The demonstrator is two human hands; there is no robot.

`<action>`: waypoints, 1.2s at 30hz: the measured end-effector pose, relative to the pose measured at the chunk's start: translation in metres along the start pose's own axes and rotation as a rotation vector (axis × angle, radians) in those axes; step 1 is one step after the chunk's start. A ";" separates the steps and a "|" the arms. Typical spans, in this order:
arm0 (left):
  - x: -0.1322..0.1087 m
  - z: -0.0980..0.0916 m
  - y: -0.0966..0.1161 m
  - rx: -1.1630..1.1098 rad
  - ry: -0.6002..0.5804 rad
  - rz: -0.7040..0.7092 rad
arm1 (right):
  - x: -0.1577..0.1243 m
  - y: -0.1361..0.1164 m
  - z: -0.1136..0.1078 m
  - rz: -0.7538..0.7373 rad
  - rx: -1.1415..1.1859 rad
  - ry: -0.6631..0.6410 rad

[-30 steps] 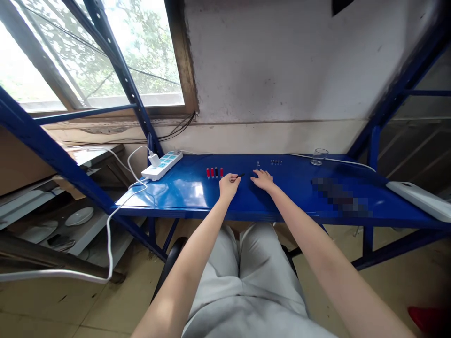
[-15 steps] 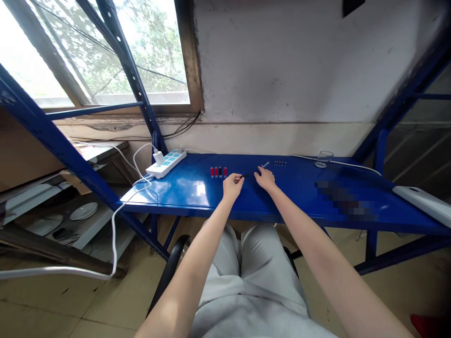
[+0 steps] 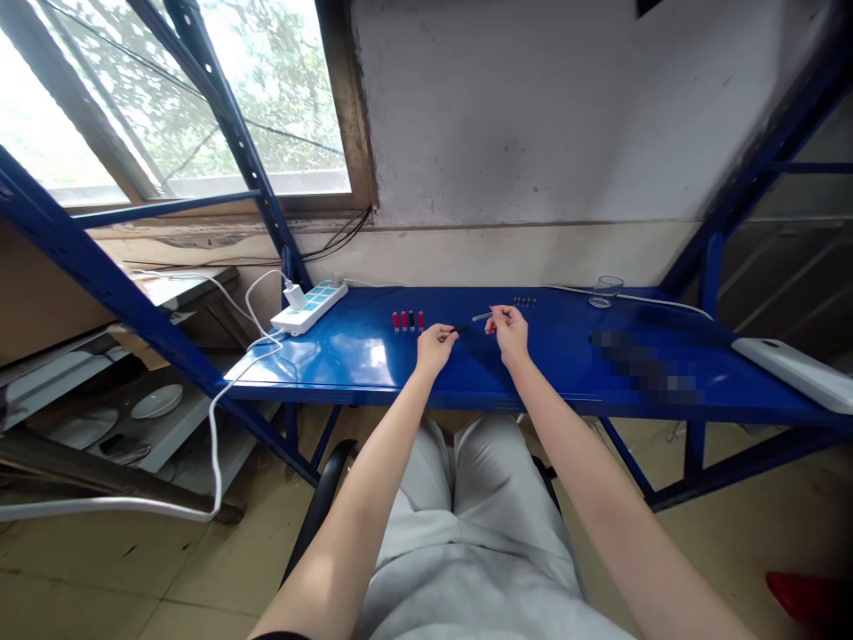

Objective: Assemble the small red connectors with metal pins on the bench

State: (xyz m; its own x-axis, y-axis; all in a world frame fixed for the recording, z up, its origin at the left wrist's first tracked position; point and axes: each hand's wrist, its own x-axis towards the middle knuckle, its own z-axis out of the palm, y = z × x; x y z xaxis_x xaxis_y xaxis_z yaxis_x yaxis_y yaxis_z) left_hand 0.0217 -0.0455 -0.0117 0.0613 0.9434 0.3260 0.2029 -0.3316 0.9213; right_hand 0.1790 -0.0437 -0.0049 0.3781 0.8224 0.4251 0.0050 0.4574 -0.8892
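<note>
Over the blue table [image 3: 560, 360], the left hand [image 3: 434, 345] pinches a black stick [image 3: 461, 329] and the right hand [image 3: 509, 332] pinches a clear tube [image 3: 481, 316] near it, so either piece could slip and roll if its grip loosens.

slim piece [image 3: 459, 330]: black | short tubes [image 3: 403, 318]: red, black | table [image 3: 560, 360]: blue

Daylight pours from the window [image 3: 286, 116] on my left, nearly washed out in places, and leaves white glare on my glossy worktop [image 3: 466, 369]. The wall [image 3: 520, 116] greys toward the dim right edge, wide-angle stretch warps the margins, and pixelation masks one dark patch [image 3: 643, 366].
</note>
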 end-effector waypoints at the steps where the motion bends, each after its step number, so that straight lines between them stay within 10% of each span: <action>1: 0.000 0.000 0.000 -0.010 -0.008 -0.002 | 0.000 0.001 0.000 0.030 0.020 -0.016; 16: 0.004 0.001 -0.008 -0.141 -0.041 -0.024 | 0.001 -0.002 -0.002 0.266 0.200 -0.069; 36: 0.002 0.002 -0.006 -0.135 -0.058 0.008 | 0.000 0.003 0.000 0.215 0.129 -0.158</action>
State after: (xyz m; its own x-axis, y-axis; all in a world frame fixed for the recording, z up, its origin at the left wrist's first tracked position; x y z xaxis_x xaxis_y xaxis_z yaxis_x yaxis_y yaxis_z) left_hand 0.0222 -0.0413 -0.0173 0.1192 0.9384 0.3242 0.0690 -0.3336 0.9402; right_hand 0.1789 -0.0425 -0.0073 0.2090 0.9429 0.2594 -0.1814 0.2980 -0.9372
